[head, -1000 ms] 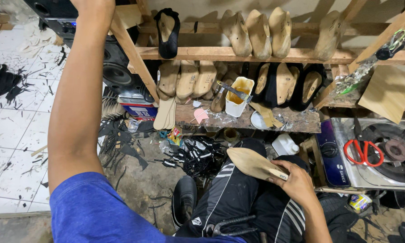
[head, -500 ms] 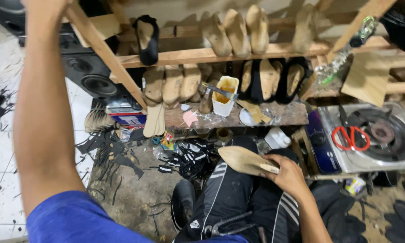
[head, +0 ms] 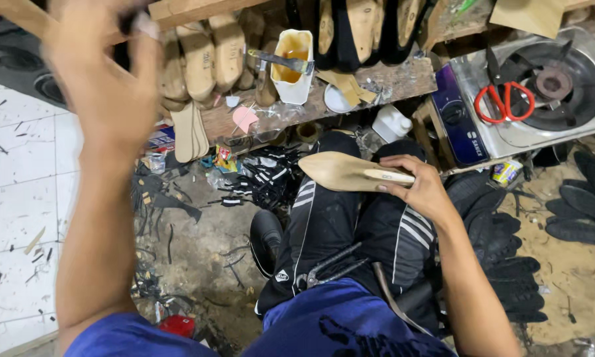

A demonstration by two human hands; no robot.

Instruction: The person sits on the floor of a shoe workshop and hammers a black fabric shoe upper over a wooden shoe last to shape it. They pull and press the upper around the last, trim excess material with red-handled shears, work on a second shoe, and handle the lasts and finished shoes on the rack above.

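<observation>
My right hand [head: 422, 190] grips the heel end of a pale wooden shoe last [head: 347, 172] and holds it flat over my knees, toe pointing left. My left hand [head: 106, 79] is raised at the upper left in front of the wooden shelf [head: 390, 82], blurred by motion. Something small, dark and white shows at its fingertips, but what it is cannot be made out. My legs are in black trousers with white stripes [head: 324, 218]. A metal pincer tool [head: 330, 264] lies on my lap.
On the shelf stand rows of pale shoe lasts [head: 205, 56] and a white tub of yellow glue with a brush [head: 293, 63]. Red scissors [head: 502, 100] lie on a gas stove [head: 555, 125] at the right. Black soles [head: 588, 198] and scraps [head: 264, 178] litter the floor.
My left arm has come down from its high reach at the shelf, so the hand is now in view and blurred. The view has tilted down. My right hand still holds the last.
</observation>
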